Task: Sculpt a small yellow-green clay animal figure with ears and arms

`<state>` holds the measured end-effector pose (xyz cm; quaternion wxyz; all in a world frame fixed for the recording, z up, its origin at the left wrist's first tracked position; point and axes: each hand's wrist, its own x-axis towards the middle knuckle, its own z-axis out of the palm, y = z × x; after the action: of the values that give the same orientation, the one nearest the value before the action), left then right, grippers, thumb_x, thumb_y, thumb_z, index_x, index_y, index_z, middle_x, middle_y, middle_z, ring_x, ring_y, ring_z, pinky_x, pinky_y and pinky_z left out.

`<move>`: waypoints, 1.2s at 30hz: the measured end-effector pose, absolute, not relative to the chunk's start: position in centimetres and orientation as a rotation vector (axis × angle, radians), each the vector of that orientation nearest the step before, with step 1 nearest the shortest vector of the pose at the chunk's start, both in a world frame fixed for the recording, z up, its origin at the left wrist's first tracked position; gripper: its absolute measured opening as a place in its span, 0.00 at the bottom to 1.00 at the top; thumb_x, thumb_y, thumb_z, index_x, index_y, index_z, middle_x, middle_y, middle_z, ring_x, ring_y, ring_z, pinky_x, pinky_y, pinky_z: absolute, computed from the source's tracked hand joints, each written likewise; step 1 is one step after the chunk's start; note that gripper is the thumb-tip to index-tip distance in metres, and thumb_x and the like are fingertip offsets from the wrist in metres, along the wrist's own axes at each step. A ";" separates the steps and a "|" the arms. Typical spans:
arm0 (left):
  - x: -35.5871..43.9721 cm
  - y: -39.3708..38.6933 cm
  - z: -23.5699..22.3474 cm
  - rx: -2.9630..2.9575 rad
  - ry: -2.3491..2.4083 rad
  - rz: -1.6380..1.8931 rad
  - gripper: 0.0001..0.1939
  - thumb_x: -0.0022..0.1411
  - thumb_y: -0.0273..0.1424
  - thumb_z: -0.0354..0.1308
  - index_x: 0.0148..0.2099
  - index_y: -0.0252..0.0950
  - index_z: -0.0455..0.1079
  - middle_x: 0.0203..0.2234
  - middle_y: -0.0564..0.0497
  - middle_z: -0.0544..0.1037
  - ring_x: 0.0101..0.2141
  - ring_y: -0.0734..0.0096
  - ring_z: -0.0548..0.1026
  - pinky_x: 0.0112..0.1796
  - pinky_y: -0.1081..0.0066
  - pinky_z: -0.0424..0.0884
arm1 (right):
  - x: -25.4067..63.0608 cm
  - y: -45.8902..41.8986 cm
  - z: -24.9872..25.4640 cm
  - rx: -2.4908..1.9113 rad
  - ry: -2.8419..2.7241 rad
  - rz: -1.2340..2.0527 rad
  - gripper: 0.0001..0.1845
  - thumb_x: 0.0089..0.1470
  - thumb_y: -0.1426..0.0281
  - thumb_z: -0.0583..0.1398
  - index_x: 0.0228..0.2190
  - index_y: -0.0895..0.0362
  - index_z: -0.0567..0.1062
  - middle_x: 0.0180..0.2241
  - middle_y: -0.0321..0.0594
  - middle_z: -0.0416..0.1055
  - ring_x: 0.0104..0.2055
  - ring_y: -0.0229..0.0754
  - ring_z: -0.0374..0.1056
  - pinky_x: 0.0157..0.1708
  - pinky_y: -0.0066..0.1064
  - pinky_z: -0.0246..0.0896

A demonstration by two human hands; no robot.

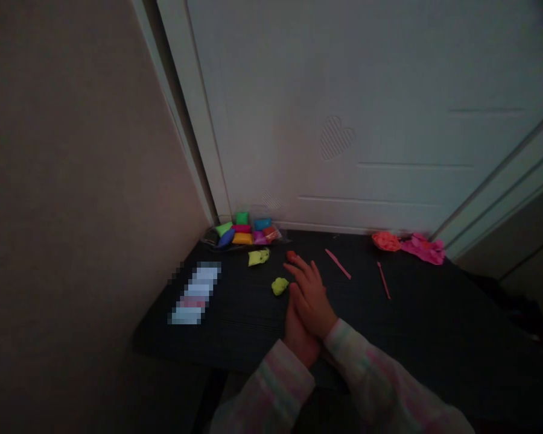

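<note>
My right hand lies over my left hand, the palms pressed together above the dark table. The right fingers are stretched out and slightly spread. Most of the left fingers are hidden beneath the right hand, and whatever may be between the palms cannot be seen. Just left of the hands sits a yellow-green lump of modelling clay. A small red lump is close to the right fingertips. Farther back lies a yellow packet, its edge crumpled.
A clear bag of colourful clay packets rests at the back left. A blurred-out bright rectangle is at the left. Two pink modelling tools lie right of the hands. Orange and pink pieces are by the white door.
</note>
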<state>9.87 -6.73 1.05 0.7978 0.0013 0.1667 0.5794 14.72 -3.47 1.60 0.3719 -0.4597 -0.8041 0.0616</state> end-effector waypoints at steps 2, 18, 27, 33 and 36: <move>9.8 -6.8 1.2 0.034 0.348 1.202 0.23 0.57 0.42 0.42 0.51 0.36 0.61 0.50 0.47 0.65 0.52 0.66 0.61 0.49 0.66 0.58 | 14.7 -2.9 1.6 -1.205 -2.010 0.173 0.20 0.55 0.67 0.43 0.48 0.56 0.60 0.52 0.46 0.57 0.57 0.43 0.47 0.54 0.50 0.38; 8.5 -6.4 1.3 -0.118 0.382 1.222 0.23 0.58 0.41 0.41 0.36 0.27 0.69 0.30 0.42 0.75 0.33 0.68 0.73 0.36 0.71 0.67 | 16.7 -3.7 3.9 -1.111 -1.526 0.170 0.11 0.54 0.69 0.49 0.32 0.57 0.70 0.37 0.44 0.68 0.44 0.41 0.62 0.45 0.39 0.57; 8.8 -6.4 1.6 -0.012 0.457 1.212 0.26 0.56 0.45 0.40 0.42 0.29 0.68 0.43 0.41 0.71 0.47 0.65 0.67 0.47 0.71 0.62 | 18.7 -7.8 2.5 -1.227 -2.243 0.210 0.08 0.46 0.66 0.58 0.30 0.56 0.73 0.31 0.39 0.71 0.35 0.42 0.63 0.36 0.38 0.54; 7.5 -6.5 2.3 0.113 0.656 1.248 0.26 0.57 0.45 0.39 0.45 0.32 0.66 0.45 0.42 0.70 0.49 0.64 0.64 0.50 0.66 0.58 | 19.5 -6.5 1.9 -1.136 -2.326 0.206 0.08 0.50 0.65 0.55 0.29 0.55 0.73 0.30 0.38 0.71 0.34 0.39 0.64 0.35 0.34 0.53; 5.6 -6.5 2.2 0.323 0.835 1.409 0.17 0.57 0.38 0.44 0.41 0.34 0.67 0.43 0.46 0.72 0.48 0.67 0.66 0.50 0.65 0.58 | 20.8 -6.0 1.3 -1.159 -2.486 0.090 0.11 0.52 0.66 0.53 0.32 0.55 0.73 0.31 0.39 0.71 0.34 0.40 0.63 0.34 0.35 0.52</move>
<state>5.60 -6.53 2.24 0.6713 0.1434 0.3708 0.6255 20.78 -6.01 1.33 0.1974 -0.4140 -0.8880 0.0322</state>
